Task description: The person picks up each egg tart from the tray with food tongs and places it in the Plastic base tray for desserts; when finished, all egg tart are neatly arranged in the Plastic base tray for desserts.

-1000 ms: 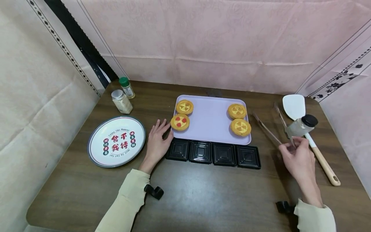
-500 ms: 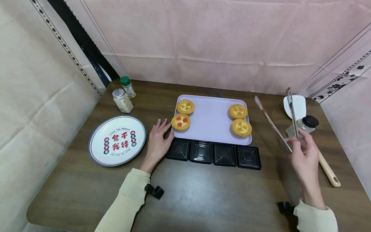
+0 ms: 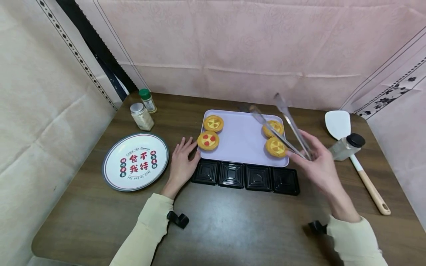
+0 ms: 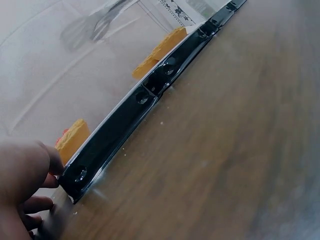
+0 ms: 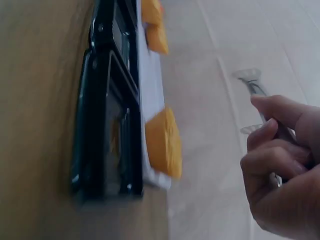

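Observation:
My right hand [image 3: 319, 166] grips a pair of metal tongs [image 3: 293, 125], fingers curled round them in the right wrist view. The tongs are raised, with their two arms apart, above the right end of a lilac tray [image 3: 241, 142]. Under them lie two yellow tarts [image 3: 276, 147], one partly covered by a tong arm. At the tray's left end are a plain yellow tart [image 3: 213, 123] and a red-dotted tart [image 3: 208, 140]. Beside that corner my left hand [image 3: 181, 164] rests with fingers extended, its thumb close to a row of black square containers [image 3: 231, 174]; contact is unclear.
Left of my left hand lies a round white plate [image 3: 135, 162] with red writing. Behind it stand a white-lidded jar [image 3: 142, 117] and a green-capped bottle [image 3: 148, 101]. At right, a black-capped jar [image 3: 346, 146] lies across a white spatula [image 3: 337, 123] with a wooden handle.
The tongs have been lifted from the right side of the table and carried left over the tray by my right hand. My left hand has stayed in place.

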`<state>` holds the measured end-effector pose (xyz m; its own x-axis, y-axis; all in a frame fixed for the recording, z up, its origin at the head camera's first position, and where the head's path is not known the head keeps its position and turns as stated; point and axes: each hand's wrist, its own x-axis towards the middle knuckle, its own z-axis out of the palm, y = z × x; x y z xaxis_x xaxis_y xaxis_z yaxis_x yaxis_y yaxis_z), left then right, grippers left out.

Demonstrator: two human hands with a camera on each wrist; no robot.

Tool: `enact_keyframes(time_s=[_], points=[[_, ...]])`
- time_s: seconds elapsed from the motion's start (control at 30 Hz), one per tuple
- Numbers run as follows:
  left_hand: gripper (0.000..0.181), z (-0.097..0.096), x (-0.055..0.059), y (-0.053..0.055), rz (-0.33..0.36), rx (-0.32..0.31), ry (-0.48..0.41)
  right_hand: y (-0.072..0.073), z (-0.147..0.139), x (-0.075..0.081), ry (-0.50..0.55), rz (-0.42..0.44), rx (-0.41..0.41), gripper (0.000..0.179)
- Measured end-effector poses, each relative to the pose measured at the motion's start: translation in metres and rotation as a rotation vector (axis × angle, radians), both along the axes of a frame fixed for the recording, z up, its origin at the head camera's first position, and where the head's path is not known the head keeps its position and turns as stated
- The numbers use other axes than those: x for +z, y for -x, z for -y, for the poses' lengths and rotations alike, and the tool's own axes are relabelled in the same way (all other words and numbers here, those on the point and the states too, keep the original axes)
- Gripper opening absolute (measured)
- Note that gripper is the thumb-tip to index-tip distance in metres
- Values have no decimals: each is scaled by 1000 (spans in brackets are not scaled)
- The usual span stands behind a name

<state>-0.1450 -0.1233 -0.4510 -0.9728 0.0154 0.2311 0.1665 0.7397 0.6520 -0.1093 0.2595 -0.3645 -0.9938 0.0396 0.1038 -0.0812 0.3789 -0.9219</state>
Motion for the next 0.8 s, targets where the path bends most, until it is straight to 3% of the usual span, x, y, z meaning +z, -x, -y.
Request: enact_keyframes(time_s=[0.1, 0.3, 0.47, 0.6, 0.8], points=[[41, 1, -1, 0, -15, -1, 1, 12, 25, 3, -247, -134, -16, 65], [41, 0, 1, 0, -23, -6, 3, 31, 69, 8, -454, -325, 76, 56], [41, 0, 0, 1, -18, -9, 13, 40, 94, 9, -509, -270, 147, 57], [41, 0, 0, 2, -18, -5, 18, 43, 106, 8, -502, -217, 120, 64], [41, 0, 0, 0, -8, -4, 22, 43, 115, 3, -498, -222, 88, 59]])
